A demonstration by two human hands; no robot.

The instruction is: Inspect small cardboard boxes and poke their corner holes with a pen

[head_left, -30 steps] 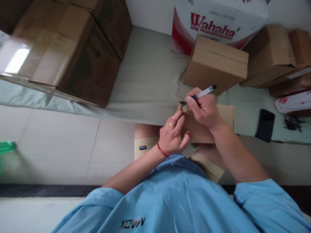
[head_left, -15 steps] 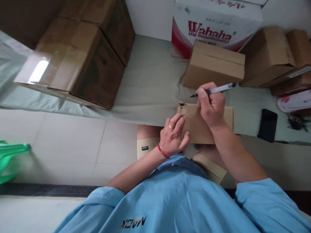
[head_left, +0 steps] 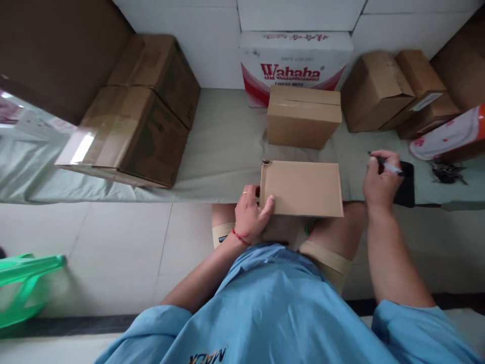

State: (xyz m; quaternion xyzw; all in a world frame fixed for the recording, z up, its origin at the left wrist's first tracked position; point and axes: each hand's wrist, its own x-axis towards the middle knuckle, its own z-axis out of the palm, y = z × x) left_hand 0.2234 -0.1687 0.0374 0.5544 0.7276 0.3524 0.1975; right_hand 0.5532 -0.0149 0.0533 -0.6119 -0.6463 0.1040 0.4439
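A flat brown cardboard box (head_left: 305, 188) lies at the front edge of the cloth-covered table, with dark scribbled marks at its far left corner. My left hand (head_left: 252, 212) grips the box's near left side, thumb on top and fingers curled around the left edge. Off to the right of the box, above the table, my right hand (head_left: 382, 179) is closed around a pen (head_left: 390, 166) with a clear barrel, its dark tip pointing up and left. Under that hand lies a black phone (head_left: 407, 189), partly covered by it.
Behind the flat box stands another brown carton (head_left: 303, 121), in front of a white and red Wahaba-style water box (head_left: 291, 65). Large taped cartons (head_left: 151, 136) stand at left, more cartons (head_left: 375, 96) at right. Keys (head_left: 447, 172) lie near the phone. A green plastic stool (head_left: 30, 283) is on the floor.
My right hand has moved right, away from above the box, with the pen still in it. My left hand has shifted from the box's top to its left edge.
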